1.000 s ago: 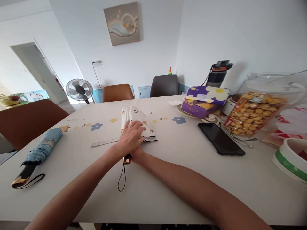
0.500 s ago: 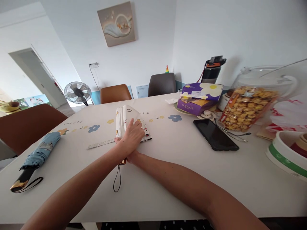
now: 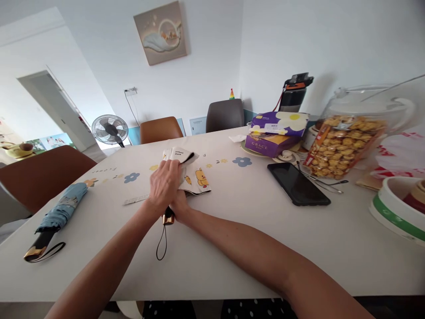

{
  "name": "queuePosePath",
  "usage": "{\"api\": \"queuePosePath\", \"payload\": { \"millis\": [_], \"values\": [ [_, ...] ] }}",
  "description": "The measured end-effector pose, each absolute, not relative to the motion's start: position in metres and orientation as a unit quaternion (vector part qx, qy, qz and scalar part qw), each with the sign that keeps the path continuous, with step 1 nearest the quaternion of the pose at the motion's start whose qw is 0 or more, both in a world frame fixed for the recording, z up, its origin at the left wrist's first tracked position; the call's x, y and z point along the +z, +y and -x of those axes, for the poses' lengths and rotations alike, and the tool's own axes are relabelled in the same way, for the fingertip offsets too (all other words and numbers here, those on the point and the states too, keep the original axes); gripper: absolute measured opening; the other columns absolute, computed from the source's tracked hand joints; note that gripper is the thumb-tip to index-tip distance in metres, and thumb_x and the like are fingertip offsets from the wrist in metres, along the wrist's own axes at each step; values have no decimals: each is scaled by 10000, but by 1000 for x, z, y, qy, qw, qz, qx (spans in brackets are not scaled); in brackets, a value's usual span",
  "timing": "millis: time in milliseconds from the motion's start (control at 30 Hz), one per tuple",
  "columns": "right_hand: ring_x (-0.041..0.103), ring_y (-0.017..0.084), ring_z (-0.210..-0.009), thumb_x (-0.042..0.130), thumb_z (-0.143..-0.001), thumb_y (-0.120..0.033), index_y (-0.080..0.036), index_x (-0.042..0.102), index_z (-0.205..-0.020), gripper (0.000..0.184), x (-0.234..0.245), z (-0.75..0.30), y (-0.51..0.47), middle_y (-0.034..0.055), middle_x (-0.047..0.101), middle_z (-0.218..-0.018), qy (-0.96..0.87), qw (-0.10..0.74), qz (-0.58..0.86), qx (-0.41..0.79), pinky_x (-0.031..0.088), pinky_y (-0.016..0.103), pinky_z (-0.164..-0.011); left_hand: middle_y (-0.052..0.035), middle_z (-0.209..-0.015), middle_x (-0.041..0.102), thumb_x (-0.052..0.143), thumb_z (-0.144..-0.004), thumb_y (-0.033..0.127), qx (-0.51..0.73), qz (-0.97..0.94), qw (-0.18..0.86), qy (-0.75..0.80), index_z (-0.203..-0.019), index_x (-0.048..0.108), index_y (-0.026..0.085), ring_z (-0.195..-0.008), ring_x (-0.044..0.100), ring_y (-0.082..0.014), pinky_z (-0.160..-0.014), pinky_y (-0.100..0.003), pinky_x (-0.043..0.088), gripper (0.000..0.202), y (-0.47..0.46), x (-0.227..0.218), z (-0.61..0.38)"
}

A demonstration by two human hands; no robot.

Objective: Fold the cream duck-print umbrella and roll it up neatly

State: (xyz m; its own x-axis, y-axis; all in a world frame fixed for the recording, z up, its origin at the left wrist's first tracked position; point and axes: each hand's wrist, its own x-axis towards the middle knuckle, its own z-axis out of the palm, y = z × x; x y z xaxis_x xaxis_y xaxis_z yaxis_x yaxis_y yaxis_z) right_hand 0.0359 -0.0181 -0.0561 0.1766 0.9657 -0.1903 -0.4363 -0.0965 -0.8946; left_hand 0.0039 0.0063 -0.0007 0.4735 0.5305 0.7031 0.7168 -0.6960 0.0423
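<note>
A white folding umbrella (image 3: 194, 177) with yellow duck prints lies on the table (image 3: 232, 239) in front of me. My left hand (image 3: 164, 184) lies over it, fingers curled round a fold of its cloth. My right hand (image 3: 177, 208) sits beneath the left and is closed round the umbrella's handle, whose gold end and black wrist strap (image 3: 161, 241) stick out toward me. Most of the right hand's fingers are hidden by the left hand.
A rolled blue umbrella (image 3: 58, 215) lies at the left. A black phone (image 3: 298, 184), a purple box (image 3: 274, 135), a snack jar (image 3: 348, 137) and a green-rimmed bowl (image 3: 395, 212) crowd the right. A ruler (image 3: 134, 199) lies beside my left hand. Chairs ring the table.
My left hand has slid left across the white umbrella and gathered a fold of cloth, uncovering the duck print on its right side. My right hand has stayed on the handle.
</note>
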Motion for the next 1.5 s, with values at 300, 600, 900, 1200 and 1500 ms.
{"api": "queuePosePath", "payload": {
  "millis": [300,600,900,1200,1500],
  "values": [
    [454,115,-298,535,-751,-225,-165,443,-631,163,-55,-35,-19,-36,463,-418,-238,585,453,629,415,249,-300,6,-717,580,546,-747,346,-514,649,-216,-518,-864,524,190,-521,516,-122,-495,-265,427,196,33,-16,55],
    [455,108,-299,581,-737,-246,-157,467,-622,186,-50,-37,-25,-36,459,-398,-232,570,450,647,414,233,-311,6,-661,591,694,-506,170,-583,394,-578,-412,-660,531,152,-567,552,-108,-533,-254,498,225,47,-35,69],
    [468,95,-345,653,-664,-540,-147,497,-673,423,-54,-45,-25,-14,513,-508,-219,592,390,671,413,232,-301,22,-589,548,631,-571,208,-617,348,-584,-395,-657,541,158,-558,558,-121,-548,-269,503,133,46,-33,69],
    [437,92,-314,560,-754,-456,-151,480,-646,333,-61,-46,-18,-27,487,-462,-210,595,404,662,400,236,-298,-7,-687,625,475,-497,31,-571,357,-686,-275,-640,583,152,-738,594,-136,-772,-310,506,216,44,-28,74],
    [400,95,-266,502,-765,-328,-178,444,-622,215,-48,-41,-27,-40,456,-357,-225,590,452,631,363,211,-292,-36,-609,587,585,-590,76,-384,464,-743,-291,-632,614,105,-527,518,-115,-600,-288,468,58,31,-40,57]
  ]
}}
